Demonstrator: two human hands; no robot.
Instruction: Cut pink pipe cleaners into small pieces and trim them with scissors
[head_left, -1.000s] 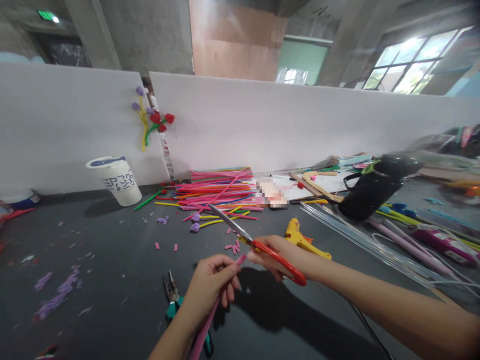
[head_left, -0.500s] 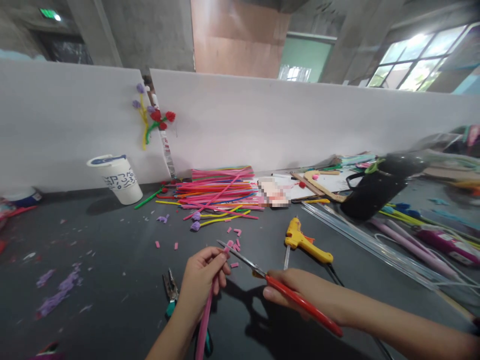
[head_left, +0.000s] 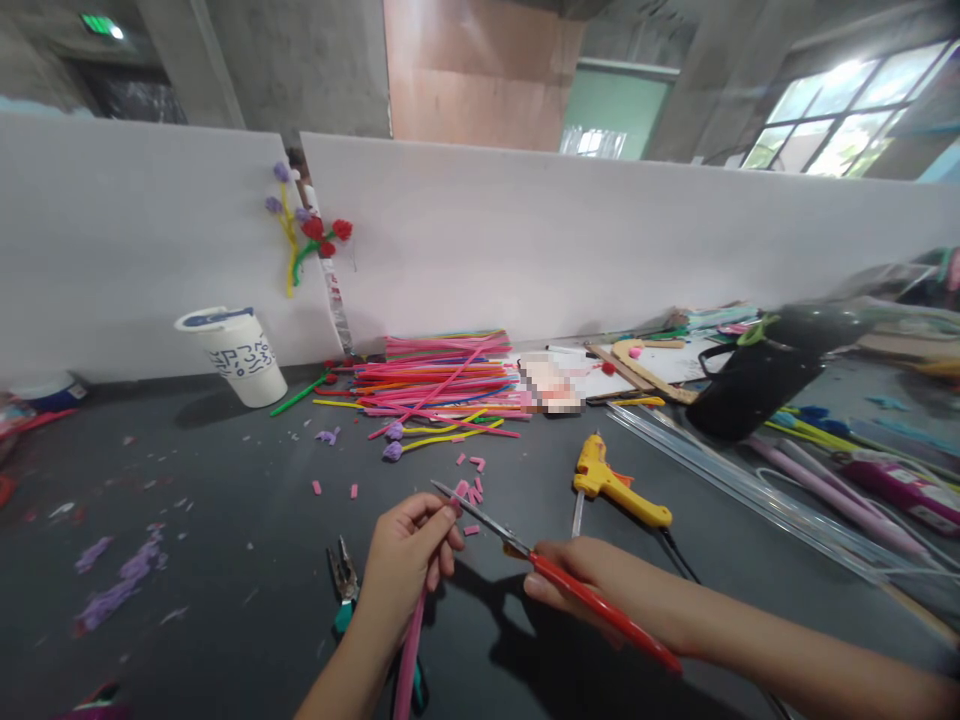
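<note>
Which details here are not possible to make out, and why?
- Middle of the pliers, head view: hidden behind the left forearm.
- Lower end of the pink strip, head view: cut off by the bottom edge.
- Print on the purple item, head view: too small.
- Pale item beside the stems, head view: pixelated.

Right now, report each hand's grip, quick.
Left hand: closed, holding the pink strips.
Right hand: closed, holding the red-handled scissors.
</note>
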